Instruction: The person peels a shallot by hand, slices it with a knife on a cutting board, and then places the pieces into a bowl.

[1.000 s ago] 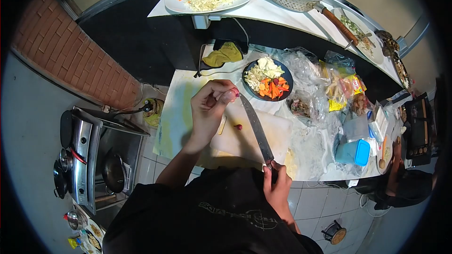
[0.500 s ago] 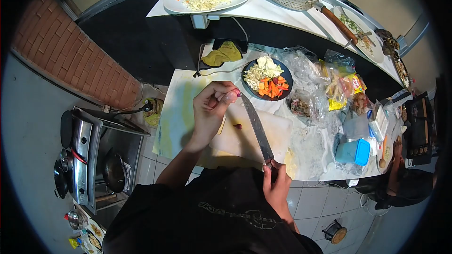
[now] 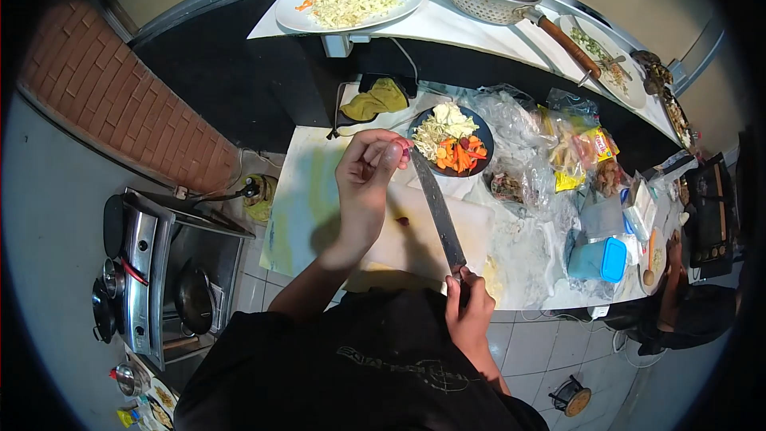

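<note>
Above the white cutting board (image 3: 475,227), a small reddish piece that looks like shallot (image 3: 405,152) is pinched between the thumb and fingers of the left hand (image 3: 369,187). By the right hand (image 3: 469,303) the handle of a long kitchen knife (image 3: 440,215) is gripped close to the body, the blade slanted up and away so that its tip is brought right beside the piece; whether the two touch cannot be told. On the board below, a small dark red scrap (image 3: 403,221) is seen. Just beyond, on the tabletop (image 3: 307,168), sliced carrot and pale vegetables are held on a dark plate (image 3: 488,127), flanked by a yellow-green cloth (image 3: 375,101) and clear plastic bags (image 3: 517,122). Farther right, a blue-lidded container (image 3: 594,259) is placed. On the raised shelf (image 3: 436,22), shredded vegetables are heaped on a white plate (image 3: 297,19) beside a metal strainer (image 3: 483,1).
</note>
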{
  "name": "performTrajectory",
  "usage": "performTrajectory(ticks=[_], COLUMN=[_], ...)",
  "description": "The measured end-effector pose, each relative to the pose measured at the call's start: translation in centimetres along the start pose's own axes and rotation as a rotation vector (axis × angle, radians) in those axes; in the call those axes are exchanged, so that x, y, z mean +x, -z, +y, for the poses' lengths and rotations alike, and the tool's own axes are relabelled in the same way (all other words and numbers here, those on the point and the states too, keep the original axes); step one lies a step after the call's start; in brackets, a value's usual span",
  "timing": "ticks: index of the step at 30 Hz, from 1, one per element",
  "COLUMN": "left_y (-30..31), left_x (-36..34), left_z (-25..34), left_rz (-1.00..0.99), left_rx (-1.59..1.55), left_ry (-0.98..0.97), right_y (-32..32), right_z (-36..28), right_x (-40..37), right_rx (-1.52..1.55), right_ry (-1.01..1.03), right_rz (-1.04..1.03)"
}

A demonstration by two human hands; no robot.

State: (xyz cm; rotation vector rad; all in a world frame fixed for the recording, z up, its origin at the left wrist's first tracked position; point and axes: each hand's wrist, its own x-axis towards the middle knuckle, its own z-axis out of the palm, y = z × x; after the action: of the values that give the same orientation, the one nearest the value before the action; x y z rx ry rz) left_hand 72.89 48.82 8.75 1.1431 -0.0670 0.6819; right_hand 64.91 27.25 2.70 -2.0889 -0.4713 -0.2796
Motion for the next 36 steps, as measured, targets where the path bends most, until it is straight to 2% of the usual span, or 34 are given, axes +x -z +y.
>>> performTrajectory(ticks=[5,7,13,29,32,34,35,36], left_y=[-0.8,-1.0,-0.3,0.7,1.4,0.7,0.6,1.3], left_x=[-0.4,-0.6,-0.3,-1.4,-2.5,-5.0,-5.6,-5.7], left_z=[0.2,0.3,0.2,-0.5,-1.4,-2.4,-2.9,-3.7], left_rz=[0.049,0.067,0.009,0.091,0.068,-0.064,-0.047,-0.057], left_rx=[0.015,0.056,0.135,0.327,0.353,0.267,0.238,0.237], left_ry=[-0.018,-0.091,-0.099,-0.080,-0.012,0.186,0.262,0.267], right_y=[0.2,0.2,0.0,0.0,-0.2,-0.5,0.0,-0.2], right_z=[-0.5,-0.6,-0.6,-0.6,-0.6,-0.3,-0.5,-0.1], right_x=[0.2,0.2,0.2,-0.1,0.2,1.1,1.7,2.6], right_rx=[-0.016,-0.033,-0.014,-0.076,-0.079,-0.003,0.054,0.065], right_ry=[-0.001,0.041,0.026,-0.061,-0.074,-0.086,-0.238,-0.156], right_rz=[-0.019,-0.001,-0.005,-0.067,-0.066,0.072,0.073,0.183])
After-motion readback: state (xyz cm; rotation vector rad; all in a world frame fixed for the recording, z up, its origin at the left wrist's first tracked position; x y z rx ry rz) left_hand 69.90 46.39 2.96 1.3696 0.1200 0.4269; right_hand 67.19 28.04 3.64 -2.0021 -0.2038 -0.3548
